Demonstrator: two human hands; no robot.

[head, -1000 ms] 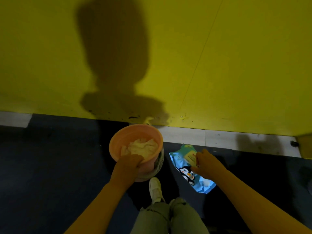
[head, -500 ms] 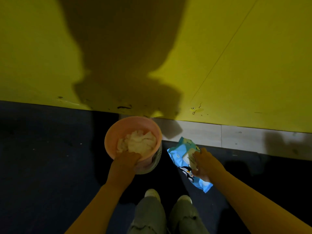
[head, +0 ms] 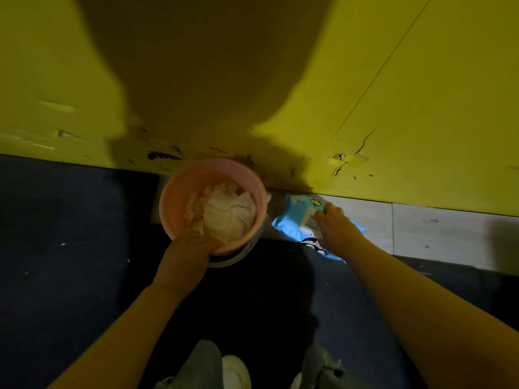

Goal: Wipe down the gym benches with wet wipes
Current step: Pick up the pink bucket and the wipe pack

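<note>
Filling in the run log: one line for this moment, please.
left hand grips pink bucket rim | right hand on wipes pack | used wipes in bucket

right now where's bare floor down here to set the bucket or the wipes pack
Free: the dark floor left of the pink bucket, below the yellow wall, and the pale floor strip right of the wipes pack. Crowded: the gap between bucket and pack, where the left hand grips the rim and the right hand holds the pack.
</note>
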